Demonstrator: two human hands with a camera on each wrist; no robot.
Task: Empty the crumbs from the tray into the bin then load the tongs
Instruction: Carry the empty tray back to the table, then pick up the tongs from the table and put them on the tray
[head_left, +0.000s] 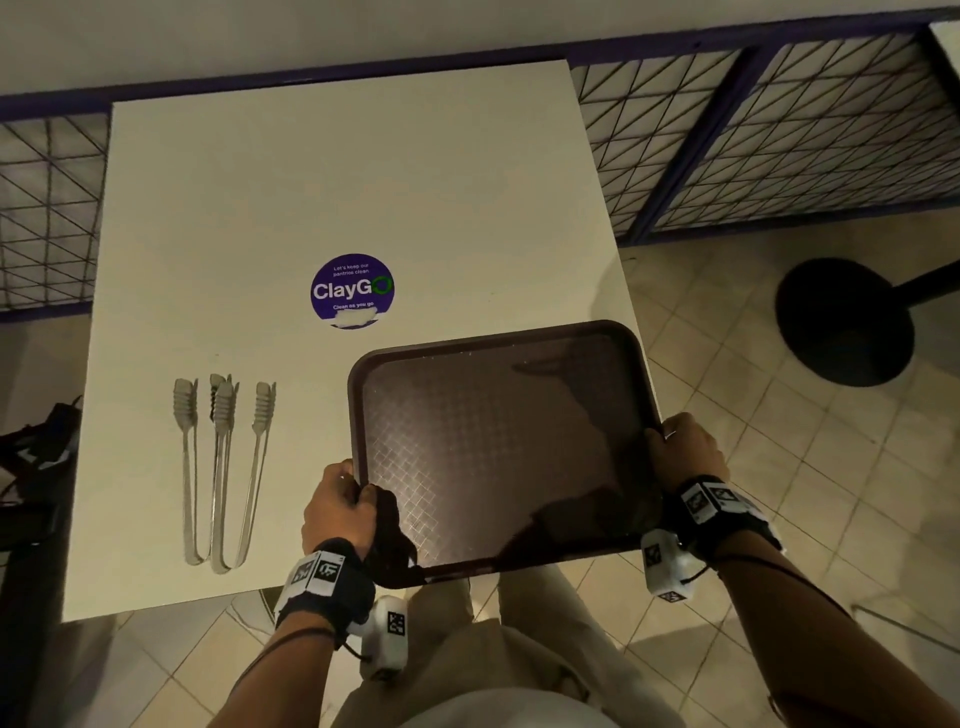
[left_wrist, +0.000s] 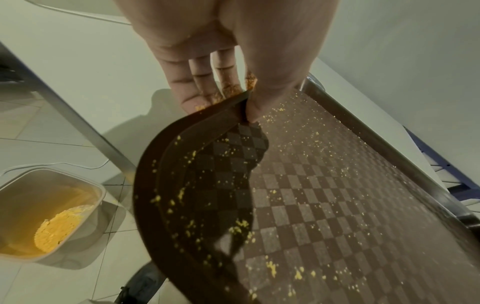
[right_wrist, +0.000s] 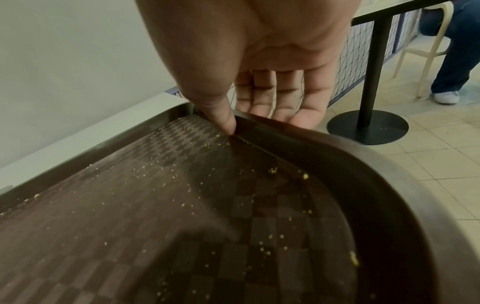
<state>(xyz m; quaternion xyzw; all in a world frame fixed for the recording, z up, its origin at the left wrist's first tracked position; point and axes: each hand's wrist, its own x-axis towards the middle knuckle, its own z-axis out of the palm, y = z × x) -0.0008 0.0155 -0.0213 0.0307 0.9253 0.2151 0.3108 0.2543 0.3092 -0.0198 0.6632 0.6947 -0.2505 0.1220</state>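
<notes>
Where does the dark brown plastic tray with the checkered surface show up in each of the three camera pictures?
Head view: the dark brown plastic tray sits lower centre-right, a hand at each side.
Left wrist view: it fills the right and lower part, crumb-speckled.
Right wrist view: it fills the lower part.
Shared landmark: the white table beside it.

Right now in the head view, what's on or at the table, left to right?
tongs → left hand → tray → right hand
</notes>
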